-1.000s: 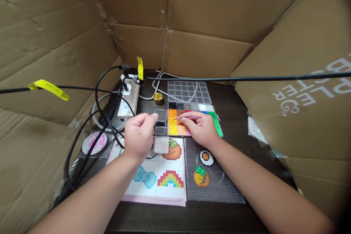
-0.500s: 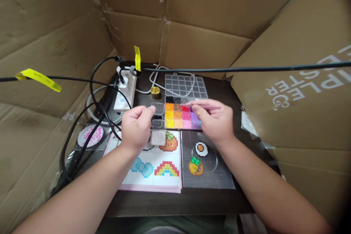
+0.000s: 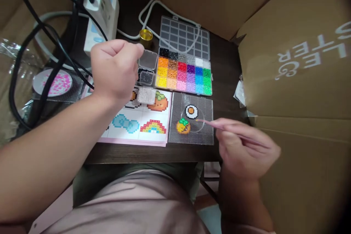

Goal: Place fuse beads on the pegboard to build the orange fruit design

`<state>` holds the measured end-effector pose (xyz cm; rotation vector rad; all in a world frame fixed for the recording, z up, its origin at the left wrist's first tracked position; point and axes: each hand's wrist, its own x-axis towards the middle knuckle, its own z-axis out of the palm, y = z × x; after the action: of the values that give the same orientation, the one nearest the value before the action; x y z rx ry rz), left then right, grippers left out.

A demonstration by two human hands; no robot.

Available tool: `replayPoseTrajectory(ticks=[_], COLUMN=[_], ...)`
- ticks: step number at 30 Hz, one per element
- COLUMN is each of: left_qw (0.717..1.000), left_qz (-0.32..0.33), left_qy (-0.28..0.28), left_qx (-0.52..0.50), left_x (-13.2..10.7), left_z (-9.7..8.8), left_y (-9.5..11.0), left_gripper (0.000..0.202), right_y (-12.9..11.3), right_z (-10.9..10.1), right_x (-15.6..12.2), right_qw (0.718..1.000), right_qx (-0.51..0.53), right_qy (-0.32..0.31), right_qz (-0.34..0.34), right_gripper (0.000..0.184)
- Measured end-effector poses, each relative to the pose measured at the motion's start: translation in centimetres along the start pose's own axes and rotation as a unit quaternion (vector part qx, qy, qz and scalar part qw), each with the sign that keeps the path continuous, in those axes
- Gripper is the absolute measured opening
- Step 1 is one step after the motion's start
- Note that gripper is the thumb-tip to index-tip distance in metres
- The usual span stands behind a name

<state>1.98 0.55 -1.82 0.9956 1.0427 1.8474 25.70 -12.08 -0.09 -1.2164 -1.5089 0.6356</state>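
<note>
My right hand (image 3: 246, 150) is closed round a pair of pink tweezers (image 3: 212, 124). A tiny yellowish bead seems to sit at their tip, above the clear pegboard (image 3: 189, 139). On that board lie a fried egg of beads (image 3: 191, 111) and an orange fruit of beads with green leaves (image 3: 183, 126), which has a dark gap at its right. My left hand (image 3: 115, 69) is a raised fist beside the small clear boxes; what it holds, if anything, is hidden. Printed pattern sheets (image 3: 153, 139) show a bow, a rainbow and an orange fruit.
An open bead case (image 3: 178, 90) holds many colours, its gridded lid (image 3: 186, 36) behind. A small clear box of whitish beads (image 3: 146, 95) rests on the sheets. Further off are a gold cup (image 3: 146, 38), a power strip (image 3: 109, 18), cables and a white dish (image 3: 38, 82) of pink beads.
My right hand has moved from over the bead case down to the right side of the pegboard, tweezers in it. My left fist stays closed near the small boxes. The view has tilted down.
</note>
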Motion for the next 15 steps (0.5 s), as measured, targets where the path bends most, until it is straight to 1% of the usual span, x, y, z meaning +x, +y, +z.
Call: replayPoseTrajectory(ticks=[3,6,10,15], left_qw=[1.0,1.0,1.0,0.999], left_qz=[0.001,-0.005,-0.015,-0.032], left_qy=[-0.007,-0.013,-0.003,-0.004], left_qx=[-0.014,-0.024,-0.024,-0.022], left_x=[-0.1,-0.2,-0.4,-0.5], left_z=[0.1,0.2,0.3,0.4], left_y=[-0.1,0.1,0.4,0.7], left_gripper=[0.047,0.045,0.045,0.044], right_y=[1.6,2.4,2.8,2.9], right_z=[-0.2,0.0,0.3,0.5], right_x=[-2.1,-3.2,-3.8,-4.0], right_qw=[1.0,0.998,0.998,0.998], right_qx=[-0.001,-0.017,-0.019,-0.03], right_qy=[-0.015,-0.045,-0.042,-0.038], right_qz=[0.021,0.042,0.037,0.038], right_gripper=[0.024,0.028,0.032,0.034])
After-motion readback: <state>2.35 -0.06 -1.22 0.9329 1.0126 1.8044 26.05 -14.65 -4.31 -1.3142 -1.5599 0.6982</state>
